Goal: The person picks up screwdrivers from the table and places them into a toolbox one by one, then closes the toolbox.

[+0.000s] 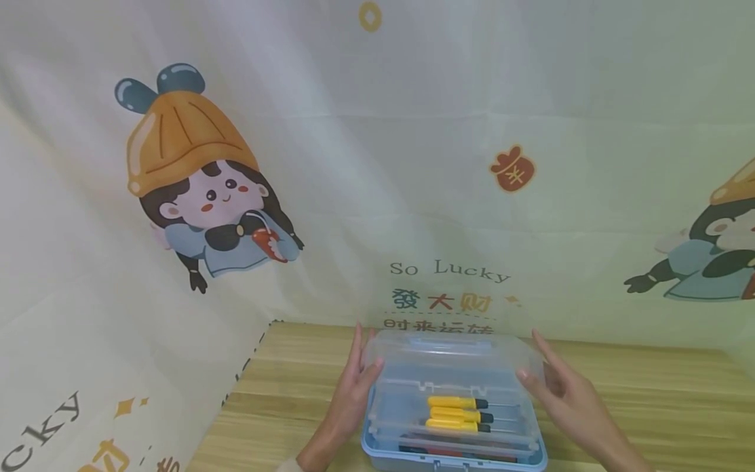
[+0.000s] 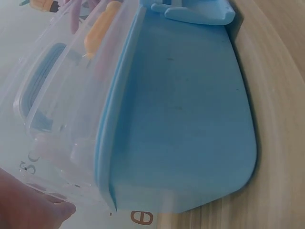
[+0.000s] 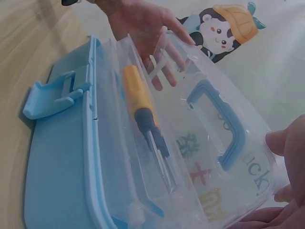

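A light-blue toolbox (image 1: 454, 463) stands on the wooden table with its clear lid (image 1: 454, 347) tipped up at the back. My left hand (image 1: 352, 383) holds the lid's left end, thumb on the near side. At the right end, my right hand (image 1: 563, 393) grips the lid, its thumb at the corner. A blue carrying handle (image 3: 224, 126) is set into the lid. Inside, a clear tray (image 1: 407, 419) bears three yellow screwdrivers (image 1: 454, 415) with black collars and metal shafts. Dark and red items (image 1: 436, 448) lie under the tray, partly hidden.
The wood-grain table (image 1: 283, 387) extends to both sides of the toolbox. Behind it hangs a pale cloth (image 1: 377, 164) printed with cartoon figures and lettering. Blue latches (image 3: 57, 98) stick out from the toolbox's front.
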Demonstrator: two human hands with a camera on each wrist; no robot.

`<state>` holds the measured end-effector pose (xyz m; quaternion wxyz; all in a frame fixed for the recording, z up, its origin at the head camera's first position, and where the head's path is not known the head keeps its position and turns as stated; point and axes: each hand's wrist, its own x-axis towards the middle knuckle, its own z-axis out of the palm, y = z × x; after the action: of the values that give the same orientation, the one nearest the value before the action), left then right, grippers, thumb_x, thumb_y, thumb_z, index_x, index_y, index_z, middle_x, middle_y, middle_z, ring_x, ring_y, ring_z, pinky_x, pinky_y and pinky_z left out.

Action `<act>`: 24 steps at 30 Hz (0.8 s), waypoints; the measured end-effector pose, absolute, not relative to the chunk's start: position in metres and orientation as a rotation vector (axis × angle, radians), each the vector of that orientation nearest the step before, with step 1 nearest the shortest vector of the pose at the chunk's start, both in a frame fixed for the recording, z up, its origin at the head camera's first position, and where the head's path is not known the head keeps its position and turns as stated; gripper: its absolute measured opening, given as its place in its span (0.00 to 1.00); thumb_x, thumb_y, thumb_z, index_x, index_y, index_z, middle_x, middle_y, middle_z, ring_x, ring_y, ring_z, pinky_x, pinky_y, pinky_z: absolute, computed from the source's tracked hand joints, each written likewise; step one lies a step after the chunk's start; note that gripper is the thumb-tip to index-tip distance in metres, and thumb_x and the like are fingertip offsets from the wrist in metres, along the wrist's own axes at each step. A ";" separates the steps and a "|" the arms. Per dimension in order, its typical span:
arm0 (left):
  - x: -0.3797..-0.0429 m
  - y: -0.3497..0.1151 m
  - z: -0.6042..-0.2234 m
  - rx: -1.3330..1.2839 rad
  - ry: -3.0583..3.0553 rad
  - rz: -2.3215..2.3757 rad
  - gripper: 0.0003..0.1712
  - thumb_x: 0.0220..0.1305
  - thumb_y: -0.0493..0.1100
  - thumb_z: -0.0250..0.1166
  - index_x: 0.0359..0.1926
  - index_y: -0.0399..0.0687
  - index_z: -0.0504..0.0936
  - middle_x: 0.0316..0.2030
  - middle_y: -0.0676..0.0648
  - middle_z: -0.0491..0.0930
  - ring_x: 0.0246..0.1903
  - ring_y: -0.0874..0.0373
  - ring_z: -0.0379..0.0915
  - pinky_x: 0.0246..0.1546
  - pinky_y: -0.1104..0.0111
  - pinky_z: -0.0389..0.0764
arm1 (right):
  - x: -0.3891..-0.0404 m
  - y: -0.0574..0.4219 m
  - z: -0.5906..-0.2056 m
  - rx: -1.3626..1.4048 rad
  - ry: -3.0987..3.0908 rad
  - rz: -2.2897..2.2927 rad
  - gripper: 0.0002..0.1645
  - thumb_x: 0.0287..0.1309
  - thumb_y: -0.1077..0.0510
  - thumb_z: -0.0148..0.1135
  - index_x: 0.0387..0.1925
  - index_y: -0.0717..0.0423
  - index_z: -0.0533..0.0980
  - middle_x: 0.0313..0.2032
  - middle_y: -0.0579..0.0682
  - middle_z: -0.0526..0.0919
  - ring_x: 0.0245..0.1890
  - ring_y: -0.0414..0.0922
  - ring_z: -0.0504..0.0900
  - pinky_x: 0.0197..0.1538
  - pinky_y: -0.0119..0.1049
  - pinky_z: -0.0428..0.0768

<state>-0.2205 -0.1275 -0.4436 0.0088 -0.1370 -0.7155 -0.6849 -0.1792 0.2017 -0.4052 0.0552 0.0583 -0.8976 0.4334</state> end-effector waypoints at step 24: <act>-0.208 -0.133 -0.455 -0.442 -2.220 -2.104 0.46 0.74 0.49 0.55 0.79 0.60 0.35 0.77 0.46 0.48 0.74 0.46 0.51 0.72 0.54 0.55 | -0.168 0.202 -0.422 0.244 -2.637 1.527 0.46 0.70 0.46 0.56 0.79 0.44 0.42 0.68 0.72 0.62 0.62 0.68 0.71 0.54 0.50 0.82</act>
<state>-0.2080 -0.1332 -0.4546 0.0255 -0.1431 -0.7181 -0.6806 -0.1678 0.2024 -0.4224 0.0424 0.0798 -0.8618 0.4991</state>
